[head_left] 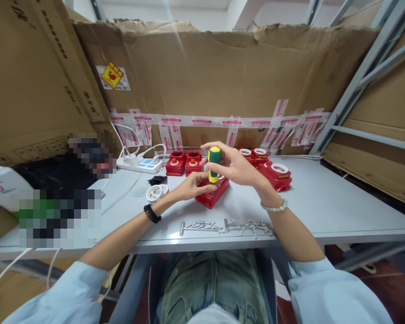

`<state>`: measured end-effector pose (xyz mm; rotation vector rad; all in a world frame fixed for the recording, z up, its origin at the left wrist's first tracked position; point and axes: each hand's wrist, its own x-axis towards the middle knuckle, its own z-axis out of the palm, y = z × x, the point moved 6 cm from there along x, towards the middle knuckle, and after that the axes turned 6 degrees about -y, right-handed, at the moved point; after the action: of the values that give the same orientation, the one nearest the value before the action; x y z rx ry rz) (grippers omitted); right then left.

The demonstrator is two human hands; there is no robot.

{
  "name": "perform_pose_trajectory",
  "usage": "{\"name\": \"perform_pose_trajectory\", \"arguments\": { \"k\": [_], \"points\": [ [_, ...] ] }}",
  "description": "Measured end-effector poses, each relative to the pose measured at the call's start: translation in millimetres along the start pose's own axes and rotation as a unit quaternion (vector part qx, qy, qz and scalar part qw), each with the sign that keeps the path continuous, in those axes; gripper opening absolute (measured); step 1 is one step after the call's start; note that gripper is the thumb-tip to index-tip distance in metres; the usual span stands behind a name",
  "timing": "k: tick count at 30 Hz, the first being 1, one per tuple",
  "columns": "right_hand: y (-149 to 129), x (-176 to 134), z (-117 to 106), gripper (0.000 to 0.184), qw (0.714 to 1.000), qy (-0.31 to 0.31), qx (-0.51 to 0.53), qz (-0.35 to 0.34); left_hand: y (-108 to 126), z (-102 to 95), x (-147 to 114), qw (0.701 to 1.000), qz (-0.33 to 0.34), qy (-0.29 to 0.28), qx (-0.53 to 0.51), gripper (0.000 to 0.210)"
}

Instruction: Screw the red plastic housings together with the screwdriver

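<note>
As the head view looks down across the table [330, 198], the right hand [238, 166] grasps a green-and-yellow screwdriver [215, 155] by the handle, thumb and fingers wrapped about it, the tool near upright, seemingly so that force runs straight down toward the red housing [209, 199]. That housing rests on the table in front of the person, below both hands. The left hand [192, 186] curves its thumb and fingers round the tool's lower end, likely to steady it; whether they pinch the shaft or only brace the housing, I cannot tell. Loose metal parts [202, 226] lie along the near edge, presumably within easy reach, while white rings [157, 192] sit left of the housing and red units [175, 164] stand farther back, perhaps to leave working room.
</note>
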<state>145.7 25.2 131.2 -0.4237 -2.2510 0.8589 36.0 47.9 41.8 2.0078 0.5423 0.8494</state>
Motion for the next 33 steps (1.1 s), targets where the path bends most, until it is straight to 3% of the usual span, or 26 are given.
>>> {"name": "perform_pose_trajectory", "arguments": {
  "k": [7, 14, 18, 26, 33],
  "points": [
    [3, -1, 4, 0.036, 0.993, 0.093, -0.070, 0.019, -3, -3.0, -2, 1.000, -0.021, 0.008, -0.011, 0.036],
    [0, -1, 7, 0.036, 0.987, 0.150, -0.063, -0.010, -18, -2.4, 1, 0.996, -0.053, 0.039, -0.067, 0.036],
    [-3, -2, 10, 0.035, 0.985, 0.159, -0.063, -0.008, -16, -2.7, 2, 0.997, -0.045, 0.055, -0.037, 0.036],
    [5, -3, 5, 0.035, 0.980, 0.177, -0.088, 0.005, -3, -4.8, -4, 0.999, -0.031, 0.011, 0.028, 0.031],
    [2, -3, 5, 0.033, 0.981, 0.178, -0.077, 0.007, -3, -9.9, -3, 0.993, -0.006, 0.085, 0.085, 0.034]
  ]
}}
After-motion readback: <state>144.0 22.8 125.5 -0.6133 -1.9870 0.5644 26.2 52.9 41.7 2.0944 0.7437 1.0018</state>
